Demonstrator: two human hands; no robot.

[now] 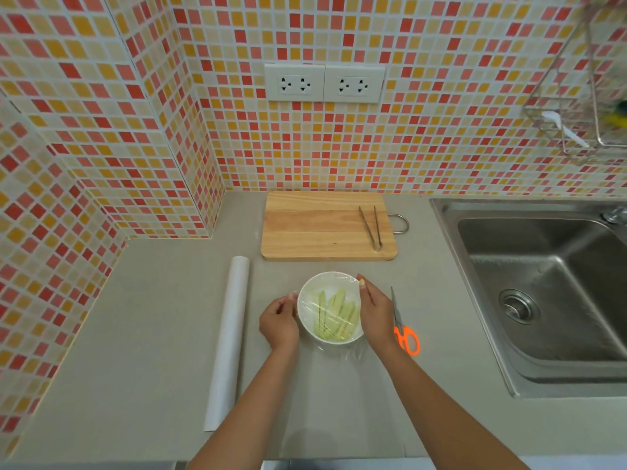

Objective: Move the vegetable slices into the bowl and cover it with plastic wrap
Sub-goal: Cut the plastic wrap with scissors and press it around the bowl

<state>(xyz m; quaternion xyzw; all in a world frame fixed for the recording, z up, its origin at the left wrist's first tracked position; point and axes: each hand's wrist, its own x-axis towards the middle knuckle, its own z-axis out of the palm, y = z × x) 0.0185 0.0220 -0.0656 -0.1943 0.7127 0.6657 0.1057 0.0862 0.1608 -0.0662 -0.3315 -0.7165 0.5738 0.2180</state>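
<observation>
Head view shows both hands at the bowl, one on each side. Fingers point(362, 283) of the right hand point(376, 313) are curled against the far right rim, pressing the plastic wrap point(334, 293) down over the edge; the fingers of the left hand point(279, 322) are curled at the left rim and appear to pinch or press the film there, though the exact contact is too small to confirm. The bowl point(307, 329) is white and round and stands on the grey worktop point(152, 334), between the two hands. The vegetable slices point(334, 315) are pale green, long and narrow, and lie side by side inside the bowl beneath the film. The film is transparent, stretched across the opening with visible creases and glare, and a loose skirt of it hangs below the near rim onto the worktop. Assessment: transfer of the slices is complete, since the cutting board point(315, 232) behind the bowl carries only the tongs point(371, 228). Covering is largely complete; what remains is likely sealing the loose edge around the rim and releasing the bowl. Further out, the wrap roll point(229, 340) lies to the left of the bowl, well apart from it. Scissors point(403, 329) with orange handles lie just beside the right hand. A steel sink point(543, 283) sits at the right.
</observation>
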